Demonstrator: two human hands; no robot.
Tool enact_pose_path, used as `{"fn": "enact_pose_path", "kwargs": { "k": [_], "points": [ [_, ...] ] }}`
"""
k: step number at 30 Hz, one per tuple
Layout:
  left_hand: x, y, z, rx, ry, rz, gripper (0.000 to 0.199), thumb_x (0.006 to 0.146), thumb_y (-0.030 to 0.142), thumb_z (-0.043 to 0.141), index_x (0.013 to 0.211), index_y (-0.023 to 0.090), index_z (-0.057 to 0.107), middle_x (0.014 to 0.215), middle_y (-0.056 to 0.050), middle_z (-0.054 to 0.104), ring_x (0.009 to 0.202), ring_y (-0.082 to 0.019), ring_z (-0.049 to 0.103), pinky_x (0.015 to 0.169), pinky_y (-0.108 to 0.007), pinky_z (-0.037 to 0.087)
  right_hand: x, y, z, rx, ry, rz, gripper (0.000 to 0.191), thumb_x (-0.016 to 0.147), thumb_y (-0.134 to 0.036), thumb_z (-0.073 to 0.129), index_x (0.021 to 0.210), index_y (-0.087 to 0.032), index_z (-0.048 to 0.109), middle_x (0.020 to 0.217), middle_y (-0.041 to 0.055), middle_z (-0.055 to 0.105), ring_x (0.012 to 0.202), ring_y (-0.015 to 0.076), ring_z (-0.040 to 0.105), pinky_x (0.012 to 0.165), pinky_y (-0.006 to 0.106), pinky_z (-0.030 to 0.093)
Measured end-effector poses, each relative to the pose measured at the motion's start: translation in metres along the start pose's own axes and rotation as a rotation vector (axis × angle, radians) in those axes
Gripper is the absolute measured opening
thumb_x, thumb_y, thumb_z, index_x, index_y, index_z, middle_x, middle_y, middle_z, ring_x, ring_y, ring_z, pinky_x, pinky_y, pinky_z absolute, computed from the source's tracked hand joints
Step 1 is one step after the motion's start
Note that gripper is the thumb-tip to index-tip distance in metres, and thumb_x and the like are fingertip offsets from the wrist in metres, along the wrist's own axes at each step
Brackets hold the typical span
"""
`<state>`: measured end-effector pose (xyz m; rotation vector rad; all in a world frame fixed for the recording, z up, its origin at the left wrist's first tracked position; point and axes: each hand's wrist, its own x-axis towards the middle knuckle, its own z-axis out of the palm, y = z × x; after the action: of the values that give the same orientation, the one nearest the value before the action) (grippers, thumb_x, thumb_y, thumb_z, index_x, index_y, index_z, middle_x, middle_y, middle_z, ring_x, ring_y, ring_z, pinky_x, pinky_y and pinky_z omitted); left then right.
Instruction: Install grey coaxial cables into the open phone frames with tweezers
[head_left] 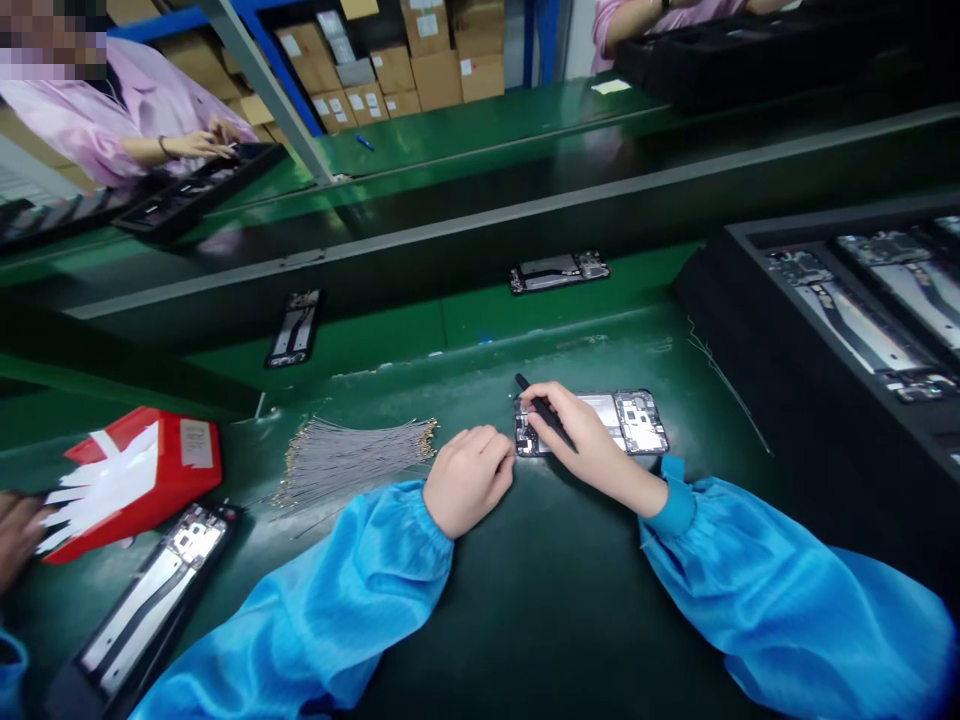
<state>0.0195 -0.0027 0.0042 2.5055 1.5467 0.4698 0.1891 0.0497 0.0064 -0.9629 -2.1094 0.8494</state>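
On the green bench (570,600) lies an opened phone frame (641,422) with its boards showing. My right hand (581,435) is over its left half, closed around a slim black tool (551,422) that slants down across the phone. At the phone's lower left corner my left hand (470,478) rests with its fingers curled; whether they pinch anything is hidden. Just left of that hand is a bundle of thin grey cables (360,455) with gold-coloured ends.
A black tray (709,285) of phone frames stands at right. Two phones (295,328) (559,271) lie behind. At left are a red box (202,450) of white strips, another phone (157,600) and a co-worker's hand (19,535). Loose cables (727,385) lie near the tray.
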Motion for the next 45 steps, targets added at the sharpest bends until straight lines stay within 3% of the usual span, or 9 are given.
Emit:
{"fn": "enact_pose_path", "kwargs": {
  "k": [5, 8, 13, 20, 33, 45],
  "points": [
    [0.0041, -0.0048, -0.0013, 0.016, 0.044, -0.02, 0.015, 0.083, 0.019, 0.04, 0.076, 0.017, 0.053, 0.069, -0.001, 0.05, 0.064, -0.013, 0.046, 0.062, -0.025, 0.037, -0.0047, 0.0003, -0.0006, 0.164, 0.133, 0.114, 0.018, 0.086, -0.027, 0.043, 0.103, -0.022, 0.049, 0.094, 0.0038, 0.061, 0.086, 0.0154, 0.06, 0.076, 0.031, 0.048],
    [0.0049, -0.0044, -0.0011, 0.019, 0.052, -0.006, 0.016, 0.084, 0.02, 0.04, 0.075, 0.017, 0.053, 0.069, -0.001, 0.051, 0.063, -0.012, 0.046, 0.061, -0.025, 0.036, -0.0071, 0.0001, -0.0016, 0.279, 0.133, 0.166, 0.02, 0.085, -0.029, 0.045, 0.103, -0.022, 0.05, 0.084, 0.0016, 0.063, 0.075, 0.0133, 0.063, 0.07, 0.029, 0.051],
    [0.0023, -0.0014, -0.0014, 0.02, 0.053, 0.023, 0.017, 0.084, 0.021, 0.041, 0.074, 0.016, 0.054, 0.068, -0.001, 0.053, 0.063, -0.012, 0.047, 0.062, -0.025, 0.036, -0.0069, -0.0026, -0.0041, 0.166, 0.131, 0.052, 0.013, 0.081, -0.026, 0.053, 0.092, -0.022, 0.058, 0.086, 0.0018, 0.063, 0.077, 0.0134, 0.06, 0.067, 0.028, 0.048],
    [0.0018, 0.0008, -0.0002, 0.056, 0.057, 0.04, 0.02, 0.084, 0.022, 0.041, 0.07, 0.017, 0.055, 0.063, 0.0, 0.052, 0.059, -0.011, 0.046, 0.06, -0.024, 0.035, -0.0086, -0.0051, -0.0027, 0.083, 0.027, 0.042, 0.004, 0.077, -0.019, 0.052, 0.074, -0.019, 0.055, 0.069, 0.0005, 0.062, 0.056, 0.0108, 0.054, 0.051, 0.024, 0.042],
    [0.0012, 0.0002, 0.0029, 0.062, 0.076, 0.05, 0.018, 0.082, 0.019, 0.042, 0.069, 0.017, 0.054, 0.061, 0.001, 0.051, 0.057, -0.011, 0.045, 0.058, -0.024, 0.035, -0.008, -0.0049, -0.0024, 0.056, 0.032, -0.045, 0.006, 0.076, -0.014, 0.053, 0.071, -0.015, 0.056, 0.064, -0.0014, 0.059, 0.05, 0.0056, 0.049, 0.048, 0.018, 0.039],
    [0.002, 0.0006, 0.0023, 0.043, 0.062, 0.042, 0.015, 0.08, 0.019, 0.044, 0.07, 0.017, 0.054, 0.062, 0.001, 0.052, 0.057, -0.011, 0.047, 0.058, -0.023, 0.036, -0.0101, -0.0038, -0.0026, 0.007, 0.059, -0.153, 0.005, 0.075, -0.013, 0.054, 0.072, -0.016, 0.056, 0.063, -0.0005, 0.06, 0.054, 0.0078, 0.053, 0.052, 0.019, 0.041]
  ]
}}
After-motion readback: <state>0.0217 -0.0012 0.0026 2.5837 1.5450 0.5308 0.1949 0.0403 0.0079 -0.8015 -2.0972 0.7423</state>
